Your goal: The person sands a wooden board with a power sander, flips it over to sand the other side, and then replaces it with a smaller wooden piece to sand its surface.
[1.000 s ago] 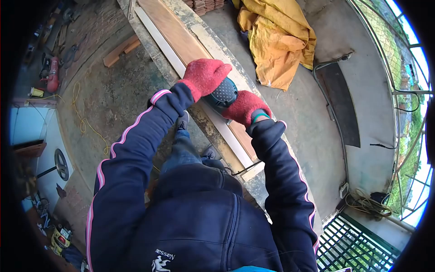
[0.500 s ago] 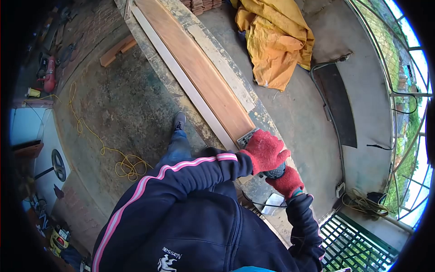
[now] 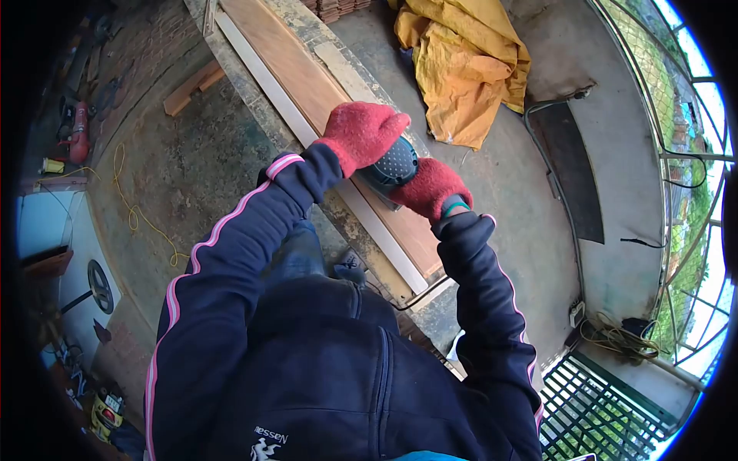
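A long wooden board (image 3: 292, 58) lies on a worn, paint-spotted bench, with a white strip (image 3: 265, 77) along its left side. On the board sits a handheld power tool (image 3: 396, 164) with a dark, dotted housing. My left hand (image 3: 361, 134), in a red glove, is closed over the tool's far end. My right hand (image 3: 433, 188), gloved in red too, grips the near end. The gloves and tool hide the board surface under them. A dark cable runs near the board's near end, by my body.
A yellow tarp (image 3: 469, 77) lies on the floor beyond the bench. Below the bench's left side are a wood offcut (image 3: 192, 87) and a thin yellow cord (image 3: 131, 207). One shoe (image 3: 350, 265) shows beside the bench. A green metal grating (image 3: 600, 407) is at lower right.
Both hands and the power tool have moved up and left along the board, away from its near end. My arms reach farther forward, and the board's near end now shows.
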A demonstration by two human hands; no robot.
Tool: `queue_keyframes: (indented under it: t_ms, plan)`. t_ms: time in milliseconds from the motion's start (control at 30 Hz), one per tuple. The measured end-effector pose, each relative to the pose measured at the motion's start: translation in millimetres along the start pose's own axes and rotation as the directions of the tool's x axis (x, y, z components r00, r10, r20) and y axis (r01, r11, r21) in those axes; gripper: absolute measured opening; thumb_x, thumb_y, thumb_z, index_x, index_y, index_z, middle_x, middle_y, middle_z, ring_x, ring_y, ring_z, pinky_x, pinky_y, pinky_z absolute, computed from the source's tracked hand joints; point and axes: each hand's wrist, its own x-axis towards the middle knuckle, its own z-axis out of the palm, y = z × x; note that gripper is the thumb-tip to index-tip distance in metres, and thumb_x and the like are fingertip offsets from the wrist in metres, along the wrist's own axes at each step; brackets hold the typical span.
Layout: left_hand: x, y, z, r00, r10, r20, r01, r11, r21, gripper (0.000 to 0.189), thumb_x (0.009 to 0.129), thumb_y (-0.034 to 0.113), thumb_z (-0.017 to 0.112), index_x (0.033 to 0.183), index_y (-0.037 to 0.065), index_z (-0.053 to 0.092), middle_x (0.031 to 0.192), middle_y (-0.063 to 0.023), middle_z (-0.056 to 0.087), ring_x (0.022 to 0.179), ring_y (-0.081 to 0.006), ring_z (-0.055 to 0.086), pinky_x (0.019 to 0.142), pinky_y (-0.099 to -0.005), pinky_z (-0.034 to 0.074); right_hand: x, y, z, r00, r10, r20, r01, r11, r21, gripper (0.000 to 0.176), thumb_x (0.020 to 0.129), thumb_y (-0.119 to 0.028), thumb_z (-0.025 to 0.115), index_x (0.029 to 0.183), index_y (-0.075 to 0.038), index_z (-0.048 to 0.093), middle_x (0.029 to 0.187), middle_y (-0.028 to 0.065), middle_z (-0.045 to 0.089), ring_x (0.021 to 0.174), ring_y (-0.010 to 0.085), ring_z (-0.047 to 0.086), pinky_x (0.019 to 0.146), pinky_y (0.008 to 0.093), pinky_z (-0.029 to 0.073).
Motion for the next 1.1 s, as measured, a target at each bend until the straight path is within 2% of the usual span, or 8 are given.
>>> queue_keyframes:
  t_ms: [67, 200, 367, 500, 600, 700, 867, 1100]
  plan:
    - [3.6, -10.7, -7.8, 0.999, -0.014, -0.045, 0.015, 0.999, 0.029, 0.034, 0.096, 0.04, 0.056, 0.086, 0.011, 0.073, 0.086, -0.0178, 0.069, 0.085, -0.0405, 0.066, 0.074, -0.0497, 0.052, 12.8, -8.5, 0.5, 0.997, -0.072, -0.035, 0.071, 0.997, -0.031, 0.051, 0.066, -0.046, 0.077, 0.094, -0.003, 0.074, 0.088, 0.0203, 0.073, 0.086, 0.0392, 0.071, 0.08, 0.0453, 0.055]
    - [-11.3, 1.7, -0.1, 0.998, -0.059, 0.007, 0.059, 0.997, 0.059, 0.034, 0.095, 0.04, 0.057, 0.088, 0.012, 0.073, 0.085, -0.0177, 0.069, 0.084, -0.0402, 0.066, 0.074, -0.0495, 0.052, -8.3, 3.2, 6.8, 0.997, -0.072, -0.004, 0.072, 0.997, -0.013, 0.048, 0.063, -0.041, 0.078, 0.09, -0.002, 0.074, 0.087, 0.0212, 0.073, 0.085, 0.0393, 0.071, 0.079, 0.0448, 0.055]
    - [-48.4, 66.1, 44.9, 0.998, 0.06, -0.025, -0.06, 0.998, -0.021, 0.033, 0.091, 0.038, 0.062, 0.076, 0.011, 0.07, 0.075, -0.0172, 0.067, 0.075, -0.0383, 0.066, 0.069, -0.0497, 0.05, -71.0, 67.4, 28.2, 0.999, -0.043, 0.012, 0.042, 0.997, 0.062, 0.054, 0.065, -0.044, 0.081, 0.102, -0.005, 0.073, 0.097, 0.0204, 0.073, 0.093, 0.0381, 0.07, 0.083, 0.044, 0.055]
    - [-79.1, 125.5, 93.0, 0.991, 0.132, -0.023, -0.133, 0.99, -0.051, 0.035, 0.087, 0.04, 0.065, 0.069, 0.011, 0.067, 0.07, -0.0153, 0.066, 0.07, -0.0367, 0.065, 0.065, -0.0502, 0.048, -133.3, 117.6, 39.1, 0.989, 0.127, 0.078, -0.131, 0.99, 0.056, 0.056, 0.07, -0.052, 0.077, 0.106, -0.01, 0.073, 0.103, 0.0176, 0.074, 0.099, 0.0395, 0.068, 0.085, 0.0459, 0.054]
    - [-92.8, 159.8, 113.7, 0.983, 0.15, 0.102, -0.139, 0.985, -0.107, 0.038, 0.086, 0.044, 0.064, 0.07, 0.01, 0.068, 0.072, -0.0151, 0.068, 0.071, -0.0359, 0.066, 0.07, -0.05, 0.048, -164.9, 157.0, 57.8, 0.97, 0.222, 0.099, -0.226, 0.974, 0.031, 0.062, 0.069, -0.055, 0.077, 0.112, -0.011, 0.072, 0.107, 0.0164, 0.073, 0.103, 0.0373, 0.068, 0.088, 0.0452, 0.054]
    - [-93.8, 172.3, 133.8, 0.975, 0.189, 0.116, -0.172, 0.976, -0.136, 0.039, 0.087, 0.045, 0.062, 0.071, 0.01, 0.069, 0.074, -0.0146, 0.069, 0.072, -0.0354, 0.067, 0.072, -0.0497, 0.048, -173.3, 177.3, 66.0, 0.954, 0.278, 0.11, -0.285, 0.957, 0.048, 0.062, 0.067, -0.055, 0.078, 0.111, -0.01, 0.072, 0.106, 0.0168, 0.074, 0.103, 0.0364, 0.069, 0.088, 0.0446, 0.054]
    - [-79.7, 160.0, 123.7, 0.978, 0.135, 0.159, -0.114, 0.984, -0.135, 0.039, 0.088, 0.045, 0.061, 0.072, 0.01, 0.069, 0.074, -0.0138, 0.07, 0.073, -0.0349, 0.067, 0.073, -0.0495, 0.048, -157.1, 166.7, 50.2, 0.969, 0.233, 0.081, -0.241, 0.966, 0.098, 0.06, 0.066, -0.053, 0.08, 0.107, -0.01, 0.073, 0.104, 0.0174, 0.074, 0.1, 0.0372, 0.069, 0.087, 0.0447, 0.054]
    - [-29.9, 73.0, 66.5, 0.996, 0.074, -0.056, -0.077, 0.996, -0.044, 0.032, 0.089, 0.039, 0.065, 0.072, 0.012, 0.068, 0.072, -0.0148, 0.067, 0.071, -0.0376, 0.065, 0.064, -0.0508, 0.048, -65.2, 84.2, 4.5, 1.0, 0.014, 0.02, -0.015, 0.998, 0.066, 0.047, 0.065, -0.042, 0.077, 0.094, -0.006, 0.074, 0.093, 0.0203, 0.073, 0.09, 0.0405, 0.07, 0.08, 0.0463, 0.056]
